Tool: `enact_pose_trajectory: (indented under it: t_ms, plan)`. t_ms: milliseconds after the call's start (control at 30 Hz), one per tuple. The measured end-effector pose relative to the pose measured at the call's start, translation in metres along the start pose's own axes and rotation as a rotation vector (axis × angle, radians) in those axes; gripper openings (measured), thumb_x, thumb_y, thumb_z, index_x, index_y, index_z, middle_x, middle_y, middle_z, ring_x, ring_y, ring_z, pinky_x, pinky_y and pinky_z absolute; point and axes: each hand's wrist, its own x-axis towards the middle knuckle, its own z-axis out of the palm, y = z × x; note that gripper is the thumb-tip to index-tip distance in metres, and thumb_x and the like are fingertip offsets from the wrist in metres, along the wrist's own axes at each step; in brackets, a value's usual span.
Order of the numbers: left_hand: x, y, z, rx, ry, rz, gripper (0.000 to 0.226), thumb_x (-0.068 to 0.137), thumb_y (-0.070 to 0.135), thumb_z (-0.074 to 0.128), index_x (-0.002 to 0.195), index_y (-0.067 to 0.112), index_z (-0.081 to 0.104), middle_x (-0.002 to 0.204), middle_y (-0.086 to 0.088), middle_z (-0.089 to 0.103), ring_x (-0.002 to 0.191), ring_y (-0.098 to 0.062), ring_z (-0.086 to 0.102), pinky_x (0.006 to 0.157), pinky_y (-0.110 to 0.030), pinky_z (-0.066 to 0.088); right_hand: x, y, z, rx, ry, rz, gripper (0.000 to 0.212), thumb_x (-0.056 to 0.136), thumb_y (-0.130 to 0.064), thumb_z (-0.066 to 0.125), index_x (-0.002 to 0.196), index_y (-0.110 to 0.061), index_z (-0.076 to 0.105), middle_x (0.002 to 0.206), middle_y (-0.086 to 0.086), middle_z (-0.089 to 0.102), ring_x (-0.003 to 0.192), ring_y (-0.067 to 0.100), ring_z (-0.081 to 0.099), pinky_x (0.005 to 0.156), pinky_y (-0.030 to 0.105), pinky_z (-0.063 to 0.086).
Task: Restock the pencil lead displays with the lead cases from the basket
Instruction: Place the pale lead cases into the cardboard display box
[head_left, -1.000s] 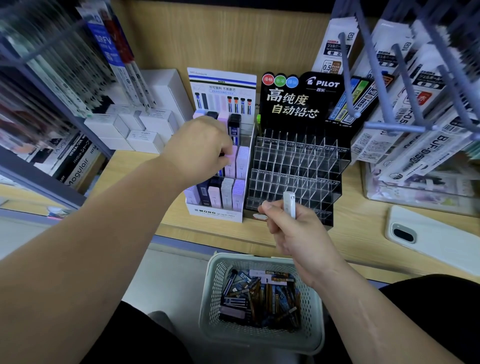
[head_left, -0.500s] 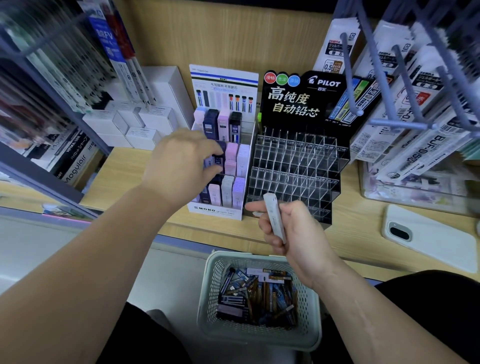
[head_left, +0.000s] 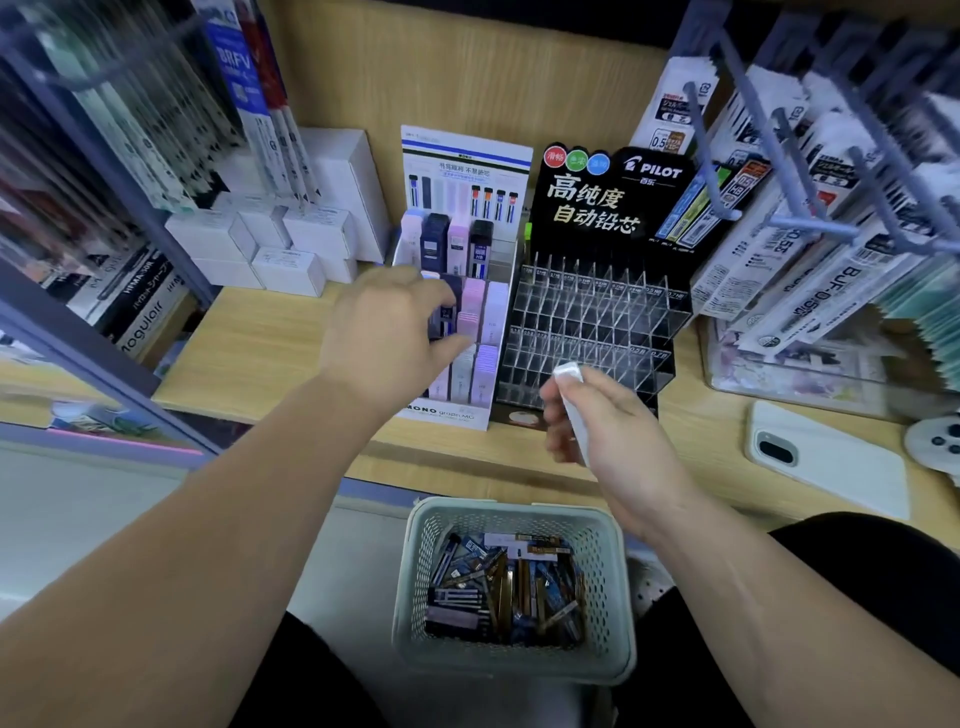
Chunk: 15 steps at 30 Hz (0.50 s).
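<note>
My left hand (head_left: 389, 332) is at the white MONO display (head_left: 447, 413), thumb and fingers pinched on a dark lead case (head_left: 448, 318) that sits in the middle row beside pink cases. My right hand (head_left: 608, 436) hovers in front of the black PILOT display (head_left: 592, 322) and grips a white lead case (head_left: 571, 400), held almost upright. The PILOT display's clear grid of slots looks empty. Below, at the shelf's front edge, a pale green basket (head_left: 621, 582) holds several dark, blue and gold lead cases (head_left: 509, 592).
A white phone (head_left: 826, 460) lies on the wooden shelf at the right. White boxes (head_left: 291, 244) are stacked to the left of the MONO display. Hanging refill packs on metal hooks (head_left: 810, 218) crowd the upper right, and packaged pens (head_left: 156, 130) fill the left.
My left hand has dropped from the upper part of the MONO display to its middle row. My right hand has turned the white case and stayed in front of the PILOT display.
</note>
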Motion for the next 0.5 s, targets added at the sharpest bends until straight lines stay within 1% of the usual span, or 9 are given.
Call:
enact_pose_trajectory:
  t_ms: [67, 100, 133, 167, 200, 267, 367, 433, 500]
  plan:
    - [0.009, 0.004, 0.001, -0.012, 0.014, -0.045, 0.036, 0.076, 0.043, 0.081, 0.099, 0.016, 0.073, 0.086, -0.006, 0.064, 0.088, -0.031, 0.061, 0.071, -0.040, 0.052, -0.003, -0.001, 0.000, -0.098, 0.033, -0.020, 0.026, 0.104, -0.032, 0.052, 0.095, -0.023, 0.074, 0.086, -0.014, 0.065, 0.082, 0.008, 0.059, 0.074, 0.024, 0.045]
    - [0.014, 0.007, 0.001, -0.020, 0.014, -0.063, 0.035, 0.077, 0.043, 0.080, 0.099, 0.016, 0.072, 0.088, -0.006, 0.064, 0.089, -0.031, 0.060, 0.072, -0.039, 0.051, -0.005, -0.002, 0.000, -0.127, 0.039, -0.043, 0.023, 0.103, -0.032, 0.053, 0.098, -0.026, 0.076, 0.094, -0.019, 0.068, 0.090, 0.001, 0.061, 0.074, 0.019, 0.044]
    - [0.020, 0.008, 0.002, -0.025, 0.007, -0.071, 0.034, 0.078, 0.041, 0.079, 0.099, 0.016, 0.071, 0.089, -0.005, 0.063, 0.091, -0.030, 0.059, 0.073, -0.038, 0.049, -0.005, -0.002, 0.000, -0.138, 0.039, -0.069, 0.021, 0.103, -0.031, 0.055, 0.102, -0.029, 0.075, 0.100, -0.021, 0.070, 0.095, -0.004, 0.061, 0.070, 0.014, 0.045]
    - [0.024, 0.010, 0.002, -0.030, -0.002, -0.071, 0.032, 0.079, 0.040, 0.079, 0.099, 0.016, 0.070, 0.090, -0.005, 0.062, 0.092, -0.030, 0.058, 0.073, -0.038, 0.048, -0.006, -0.003, -0.001, -0.137, 0.035, -0.093, 0.018, 0.102, -0.029, 0.056, 0.106, -0.030, 0.074, 0.101, -0.019, 0.071, 0.093, -0.007, 0.062, 0.064, 0.009, 0.045]
    - [0.028, 0.010, 0.002, -0.037, -0.012, -0.066, 0.031, 0.080, 0.038, 0.078, 0.099, 0.016, 0.070, 0.091, -0.006, 0.061, 0.093, -0.030, 0.057, 0.074, -0.038, 0.048, -0.006, -0.003, -0.001, -0.123, 0.034, -0.114, 0.017, 0.102, -0.026, 0.057, 0.110, -0.030, 0.072, 0.097, -0.016, 0.070, 0.087, -0.007, 0.064, 0.059, 0.007, 0.046]
    - [0.033, 0.010, 0.002, -0.047, -0.036, -0.052, 0.029, 0.081, 0.036, 0.077, 0.100, 0.016, 0.069, 0.092, -0.005, 0.060, 0.094, -0.030, 0.056, 0.075, -0.039, 0.048, -0.007, -0.003, 0.000, -0.086, 0.030, -0.156, 0.018, 0.101, -0.018, 0.060, 0.115, -0.027, 0.068, 0.085, -0.008, 0.067, 0.073, -0.007, 0.064, 0.057, 0.009, 0.047]
    - [0.031, 0.005, 0.001, -0.056, -0.047, -0.038, 0.029, 0.080, 0.038, 0.078, 0.096, 0.016, 0.069, 0.092, -0.006, 0.060, 0.094, -0.030, 0.056, 0.076, -0.039, 0.048, -0.005, -0.002, 0.003, -0.151, 0.062, -0.226, 0.019, 0.097, -0.016, 0.067, 0.112, -0.027, 0.066, 0.074, -0.008, 0.066, 0.074, 0.004, 0.064, 0.072, 0.020, 0.054]
    - [0.020, -0.004, 0.000, -0.067, 0.002, -0.035, 0.031, 0.080, 0.041, 0.076, 0.096, 0.016, 0.070, 0.094, -0.007, 0.062, 0.094, -0.032, 0.057, 0.079, -0.043, 0.049, 0.000, -0.005, 0.005, -0.177, 0.082, -0.250, 0.018, 0.093, -0.015, 0.071, 0.107, -0.026, 0.067, 0.080, -0.006, 0.073, 0.080, 0.012, 0.069, 0.080, 0.029, 0.057]
    - [0.001, -0.013, -0.004, -0.086, 0.052, -0.035, 0.035, 0.081, 0.044, 0.070, 0.104, 0.017, 0.072, 0.103, -0.007, 0.063, 0.097, -0.034, 0.058, 0.085, -0.044, 0.048, 0.005, -0.010, 0.008, -0.217, 0.076, -0.270, 0.016, 0.090, -0.013, 0.075, 0.099, -0.024, 0.069, 0.084, -0.002, 0.076, 0.080, 0.015, 0.072, 0.075, 0.032, 0.059]
